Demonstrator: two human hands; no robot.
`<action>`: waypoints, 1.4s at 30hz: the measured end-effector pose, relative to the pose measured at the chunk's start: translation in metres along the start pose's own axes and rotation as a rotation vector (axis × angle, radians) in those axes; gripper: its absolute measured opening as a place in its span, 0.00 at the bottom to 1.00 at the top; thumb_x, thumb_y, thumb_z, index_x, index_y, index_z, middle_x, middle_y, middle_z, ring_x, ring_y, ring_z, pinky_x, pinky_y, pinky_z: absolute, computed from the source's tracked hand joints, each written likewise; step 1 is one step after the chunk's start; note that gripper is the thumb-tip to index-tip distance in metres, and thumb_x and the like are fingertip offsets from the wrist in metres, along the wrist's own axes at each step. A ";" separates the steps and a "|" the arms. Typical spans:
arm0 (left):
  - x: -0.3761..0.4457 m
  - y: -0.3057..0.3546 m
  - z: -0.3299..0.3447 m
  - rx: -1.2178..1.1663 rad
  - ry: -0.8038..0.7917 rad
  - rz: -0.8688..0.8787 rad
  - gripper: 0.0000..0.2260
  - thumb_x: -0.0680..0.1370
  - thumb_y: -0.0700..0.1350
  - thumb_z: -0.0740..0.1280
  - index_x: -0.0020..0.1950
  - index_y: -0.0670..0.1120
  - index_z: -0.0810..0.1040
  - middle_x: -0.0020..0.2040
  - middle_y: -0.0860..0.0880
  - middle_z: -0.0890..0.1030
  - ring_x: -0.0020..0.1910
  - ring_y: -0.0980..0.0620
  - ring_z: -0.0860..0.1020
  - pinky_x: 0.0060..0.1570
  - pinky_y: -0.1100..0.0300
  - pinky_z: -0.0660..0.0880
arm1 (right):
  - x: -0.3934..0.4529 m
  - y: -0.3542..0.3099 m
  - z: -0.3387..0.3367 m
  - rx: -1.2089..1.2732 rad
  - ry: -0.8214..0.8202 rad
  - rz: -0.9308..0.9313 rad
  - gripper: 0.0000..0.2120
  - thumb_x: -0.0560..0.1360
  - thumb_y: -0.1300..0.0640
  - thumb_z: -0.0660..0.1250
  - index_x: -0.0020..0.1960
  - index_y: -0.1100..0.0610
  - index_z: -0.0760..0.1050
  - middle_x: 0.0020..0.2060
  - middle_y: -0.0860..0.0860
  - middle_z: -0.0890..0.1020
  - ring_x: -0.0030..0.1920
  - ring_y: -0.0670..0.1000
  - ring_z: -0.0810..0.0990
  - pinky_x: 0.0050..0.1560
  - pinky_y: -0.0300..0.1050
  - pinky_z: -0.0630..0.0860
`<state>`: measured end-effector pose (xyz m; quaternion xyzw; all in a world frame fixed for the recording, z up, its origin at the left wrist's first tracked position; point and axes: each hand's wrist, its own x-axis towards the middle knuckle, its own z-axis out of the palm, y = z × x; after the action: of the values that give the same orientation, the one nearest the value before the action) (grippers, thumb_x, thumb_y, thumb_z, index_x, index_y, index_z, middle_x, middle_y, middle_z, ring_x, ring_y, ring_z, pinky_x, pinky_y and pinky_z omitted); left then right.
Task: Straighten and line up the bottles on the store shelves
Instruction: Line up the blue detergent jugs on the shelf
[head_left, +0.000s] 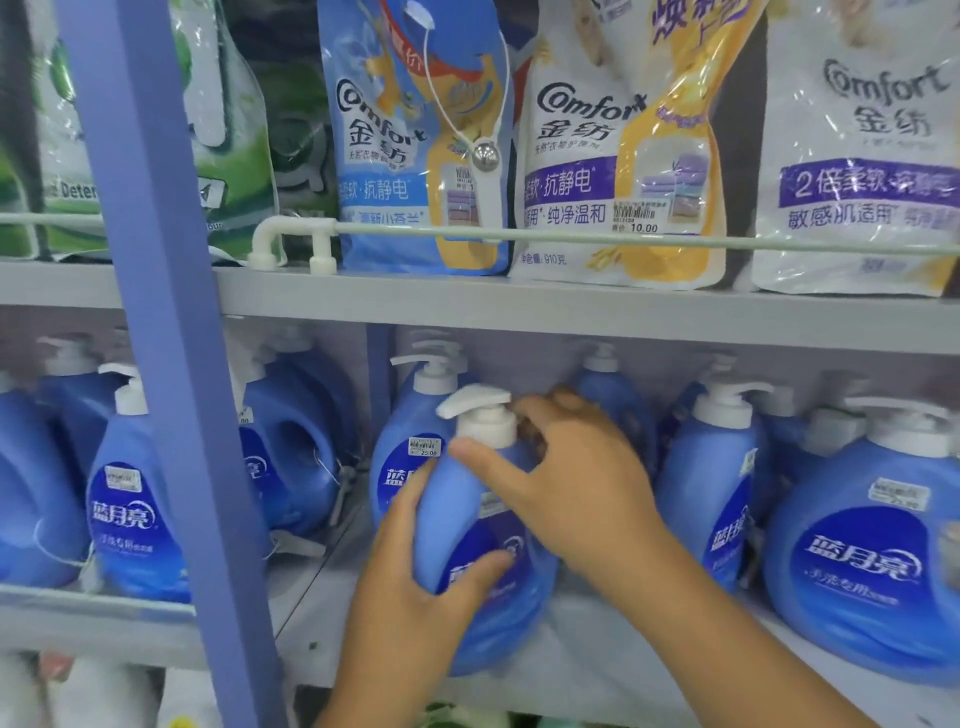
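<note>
At the centre of the frame we hold a blue pump bottle (483, 545) with both hands, at the front edge of the lower shelf (597, 644). Our left hand (415, 587) comes up from the bottom of the frame and grips the bottle's body from its left side, thumb across the dark blue label. Our right hand (566, 478) reaches in from the lower right and grasps the neck, thumb laid just under the white pump head (480, 408), the other fingers curled behind the collar. The bottle leans a little to the left, its nozzle pointing toward the left of the frame. Directly behind it stands another blue pump bottle (410, 447) with a price sticker, and to the right of centre a third one (719, 467). A large blue jug (872, 551) sits at the right edge. At lower left, past the blue upright post (171, 364), a further pump bottle (132, 514) stands beside a handled blue jug (296, 452). On the upper shelf (467, 299), behind a white rail (623, 239), we see refill pouches: a blue one (384, 156) at top centre and white ones to its right.
</note>
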<state>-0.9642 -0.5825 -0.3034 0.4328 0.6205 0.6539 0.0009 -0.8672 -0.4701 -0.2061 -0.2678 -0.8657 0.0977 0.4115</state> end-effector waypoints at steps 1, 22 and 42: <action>0.004 -0.003 -0.010 -0.012 0.007 -0.016 0.39 0.67 0.48 0.82 0.68 0.73 0.68 0.63 0.75 0.74 0.62 0.71 0.75 0.54 0.72 0.75 | -0.001 0.004 0.000 0.205 -0.055 0.064 0.27 0.68 0.24 0.60 0.44 0.47 0.77 0.40 0.44 0.79 0.40 0.43 0.75 0.42 0.38 0.72; 0.032 -0.050 -0.028 -0.100 0.242 -0.156 0.47 0.59 0.36 0.86 0.69 0.61 0.65 0.63 0.61 0.75 0.57 0.68 0.77 0.57 0.59 0.76 | 0.012 0.041 0.125 0.831 -0.259 0.508 0.34 0.83 0.36 0.51 0.84 0.46 0.45 0.82 0.41 0.48 0.82 0.46 0.50 0.81 0.52 0.51; 0.035 -0.057 -0.033 -0.184 0.165 -0.211 0.51 0.59 0.38 0.85 0.76 0.56 0.62 0.65 0.53 0.74 0.53 0.64 0.76 0.44 0.68 0.72 | 0.120 0.123 0.085 -0.039 0.267 0.711 0.40 0.70 0.31 0.70 0.69 0.59 0.69 0.65 0.59 0.73 0.67 0.63 0.71 0.66 0.65 0.69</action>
<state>-1.0357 -0.5774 -0.3246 0.3081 0.5979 0.7377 0.0580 -0.9471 -0.2977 -0.2297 -0.5697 -0.6590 0.1823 0.4559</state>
